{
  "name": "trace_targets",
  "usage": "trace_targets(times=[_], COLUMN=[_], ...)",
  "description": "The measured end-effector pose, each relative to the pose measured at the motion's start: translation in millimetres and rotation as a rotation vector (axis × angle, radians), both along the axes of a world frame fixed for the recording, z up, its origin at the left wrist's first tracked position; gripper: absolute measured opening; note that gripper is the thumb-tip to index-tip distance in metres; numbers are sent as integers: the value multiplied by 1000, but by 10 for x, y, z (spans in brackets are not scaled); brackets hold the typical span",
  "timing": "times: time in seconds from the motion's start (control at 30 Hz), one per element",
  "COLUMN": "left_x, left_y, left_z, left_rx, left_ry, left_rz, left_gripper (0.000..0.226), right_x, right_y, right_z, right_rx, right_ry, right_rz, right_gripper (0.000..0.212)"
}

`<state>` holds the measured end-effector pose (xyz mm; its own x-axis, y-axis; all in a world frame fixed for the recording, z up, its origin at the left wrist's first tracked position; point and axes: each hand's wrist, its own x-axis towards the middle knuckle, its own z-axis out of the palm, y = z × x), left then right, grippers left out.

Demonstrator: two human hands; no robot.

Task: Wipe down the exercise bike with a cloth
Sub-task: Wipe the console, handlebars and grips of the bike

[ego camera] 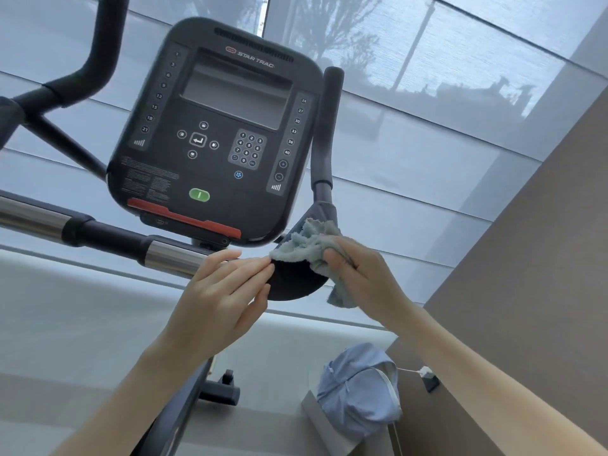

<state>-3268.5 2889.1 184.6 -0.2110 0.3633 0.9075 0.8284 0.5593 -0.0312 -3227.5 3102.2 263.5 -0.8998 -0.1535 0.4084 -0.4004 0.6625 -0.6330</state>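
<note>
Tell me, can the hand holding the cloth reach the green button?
Probably yes. The right hand grips the cloth just below the console's lower corner, and the green button sits nearby on the console's open face, with nothing covering it.

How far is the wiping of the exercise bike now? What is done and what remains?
Done: cannot tell; no surface shows wipe marks. In hand: the right hand grips the cloth against the dark rounded pad below the console, and the left hand rests on that pad with straight fingers. Left, probably: the console and the handlebar.
</note>
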Motion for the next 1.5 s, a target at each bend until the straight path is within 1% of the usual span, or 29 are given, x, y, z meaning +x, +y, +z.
trace_targets(times=[0.1, 0.17, 0.23, 0.3, 0.33, 0.37, 0.4, 0.47, 0.6, 0.7, 0.8, 0.83, 0.9, 0.97, 1.0, 1.07, 1.13, 1.2, 1.23, 1.33, 1.5], left_x=[27, 46, 70, 98, 114, 128, 141, 156, 185, 197, 205, 209, 225, 246, 254, 260, 263, 273, 282, 307, 311], left_y=[13, 17, 16, 8, 2, -5, -8, -13, -14, -20, -21, -24, -35, -59, -77, -113, -143, -156, -157, -155, -142], left_z=[12, 9, -5, -35, -52, -66, -77, -88, -104, -102, -88, -87, -101, -120, -128, -135, -136, -157, -174, -211, -222], left_rx=[4, 13, 16, 13, 10, 6, 3, -7, -11, -13, -14, -9, 4, 10, 14, 32, 42, 32, 20, -13, -7], left_ry=[-1, -3, -2, -6, -9, -10, -10, -12, -22, -16, -3, 1, -3, -21, -30, -52, -78, -83, -79, -71, -81], left_rz=[17, 27, 42, 59, 65, 71, 77, 87, 97, 107, 118, 117, 106, 102, 109, 144, 186, 208, 213, 229, 237], left_gripper=[19, 19, 21, 21, 21, 21, 21, 22, 23, 23, 23, 22, 22, 24, 26, 28, 31, 31, 31, 31, 30], right_x=[-165, -337, -486, -554, -559, -556, -547, -486, -220, 28, 217, 255, 243, 102, 8, -188, -376, -502, -534, -511, -295], right_y=[112, 167, 156, 121, 107, 102, 106, 96, -39, -186, -271, -277, -251, -183, -141, -83, -35, -9, -7, -47, -164], right_z=[270, 393, 371, 224, 129, 54, 0, -72, -216, -345, -363, -309, -95, 159, 268, 417, 423, 323, 257, 111, -22], right_rx=[-225, -240, -161, -47, -29, -37, -46, -16, 119, 149, 203, 173, 31, -81, -86, -12, 110, 235, 261, 245, 367], right_ry=[84, 122, 97, 77, 77, 85, 99, 139, 163, 225, 235, 210, 177, 235, 280, 317, 243, 145, 129, 169, 199], right_rz=[-153, -203, -183, -116, -84, -72, -78, -93, -98, -93, -23, 3, -17, -119, -162, -205, -171, -89, -56, -35, -18], right_gripper=[22, 22, 25, 39, 39, 33, 28, 24, 27, 28, 28, 25, 23, 19, 16, 17, 18, 21, 22, 24, 24])
